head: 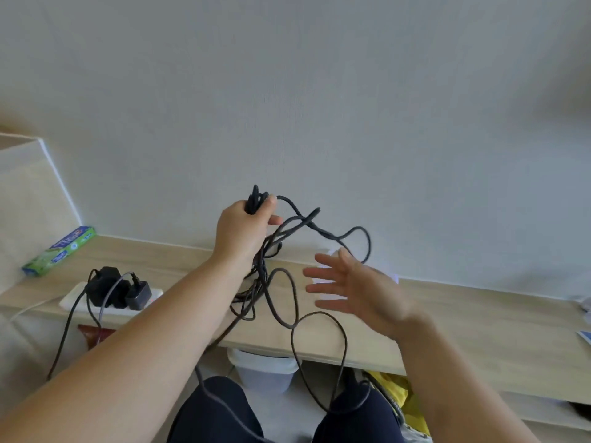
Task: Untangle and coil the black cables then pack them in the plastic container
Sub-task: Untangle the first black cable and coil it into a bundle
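Note:
My left hand [241, 233] is raised above the wooden desk [463, 330] and grips a bunch of tangled black cables [281, 276] near their top. Loose loops hang from it over the desk's front edge and down to my lap. My right hand [355, 289] hovers to the right of the tangle with its fingers spread, holding nothing. A loop of cable arcs just behind its fingertips. A white plastic container [263, 370] stands on the floor under the desk, partly hidden by the desk edge.
A white power strip [76, 298] with black adapters [120, 290] plugged in lies on the desk at left. A green and blue box [60, 251] sits further left by the wall. Something yellow [399, 391] lies under the desk at right. A white paper lies behind my right hand.

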`<state>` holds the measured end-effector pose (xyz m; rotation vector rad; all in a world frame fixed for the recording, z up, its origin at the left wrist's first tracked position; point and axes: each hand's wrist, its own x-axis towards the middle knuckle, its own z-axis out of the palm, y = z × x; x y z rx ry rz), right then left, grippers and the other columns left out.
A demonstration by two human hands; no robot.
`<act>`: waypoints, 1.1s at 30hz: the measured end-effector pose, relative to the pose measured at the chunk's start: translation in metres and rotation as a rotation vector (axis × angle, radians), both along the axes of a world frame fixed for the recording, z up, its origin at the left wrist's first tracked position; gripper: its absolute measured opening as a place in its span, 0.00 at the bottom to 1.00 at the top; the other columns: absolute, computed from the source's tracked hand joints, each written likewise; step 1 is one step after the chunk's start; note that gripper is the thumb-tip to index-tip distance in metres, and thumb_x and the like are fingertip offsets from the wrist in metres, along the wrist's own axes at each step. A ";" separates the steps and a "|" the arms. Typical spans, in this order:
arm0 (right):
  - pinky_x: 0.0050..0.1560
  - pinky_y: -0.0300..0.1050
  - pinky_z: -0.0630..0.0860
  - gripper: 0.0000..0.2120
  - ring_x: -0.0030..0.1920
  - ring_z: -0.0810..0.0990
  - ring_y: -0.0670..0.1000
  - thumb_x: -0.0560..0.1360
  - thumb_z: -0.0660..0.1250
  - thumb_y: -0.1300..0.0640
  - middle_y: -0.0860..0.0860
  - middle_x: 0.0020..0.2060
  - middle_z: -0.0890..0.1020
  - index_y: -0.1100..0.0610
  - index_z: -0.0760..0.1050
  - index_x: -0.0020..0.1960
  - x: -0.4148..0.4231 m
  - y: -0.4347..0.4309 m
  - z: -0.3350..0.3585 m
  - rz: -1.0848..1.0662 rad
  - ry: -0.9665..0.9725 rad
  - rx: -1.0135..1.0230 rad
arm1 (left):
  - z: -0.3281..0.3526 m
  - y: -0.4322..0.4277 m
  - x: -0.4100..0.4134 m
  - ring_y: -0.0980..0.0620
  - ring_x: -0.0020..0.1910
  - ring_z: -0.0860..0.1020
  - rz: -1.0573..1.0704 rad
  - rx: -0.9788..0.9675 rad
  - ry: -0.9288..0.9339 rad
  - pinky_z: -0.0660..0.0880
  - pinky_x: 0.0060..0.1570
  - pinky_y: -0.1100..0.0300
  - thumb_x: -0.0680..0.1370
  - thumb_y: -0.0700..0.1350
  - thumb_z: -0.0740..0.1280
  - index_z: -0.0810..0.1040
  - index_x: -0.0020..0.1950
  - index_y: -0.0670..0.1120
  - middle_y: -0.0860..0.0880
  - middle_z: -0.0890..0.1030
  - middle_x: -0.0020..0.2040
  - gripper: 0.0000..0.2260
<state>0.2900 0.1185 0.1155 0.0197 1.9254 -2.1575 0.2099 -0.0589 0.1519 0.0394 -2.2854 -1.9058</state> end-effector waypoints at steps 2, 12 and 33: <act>0.62 0.53 0.74 0.24 0.60 0.79 0.53 0.69 0.63 0.39 0.52 0.61 0.79 0.48 0.70 0.62 0.001 -0.014 -0.003 0.010 -0.021 -0.111 | -0.002 0.006 0.002 0.52 0.23 0.65 -0.031 0.041 -0.023 0.61 0.25 0.63 0.78 0.53 0.64 0.77 0.36 0.45 0.49 0.76 0.28 0.16; 0.47 0.48 0.80 0.07 0.38 0.82 0.51 0.80 0.61 0.58 0.52 0.36 0.79 0.59 0.76 0.47 -0.025 -0.044 0.030 -0.273 0.058 -0.172 | 0.031 -0.002 0.005 0.56 0.17 0.57 -0.389 0.153 -0.083 0.52 0.21 0.67 0.80 0.48 0.63 0.70 0.35 0.45 0.53 0.61 0.19 0.14; 0.26 0.38 0.69 0.13 0.22 0.70 0.48 0.72 0.72 0.53 0.49 0.24 0.74 0.59 0.74 0.35 -0.029 0.044 0.050 -0.509 0.287 0.532 | 0.025 -0.021 -0.008 0.52 0.24 0.63 -0.069 -0.274 0.227 0.59 0.28 0.59 0.77 0.49 0.67 0.68 0.32 0.43 0.49 0.65 0.24 0.17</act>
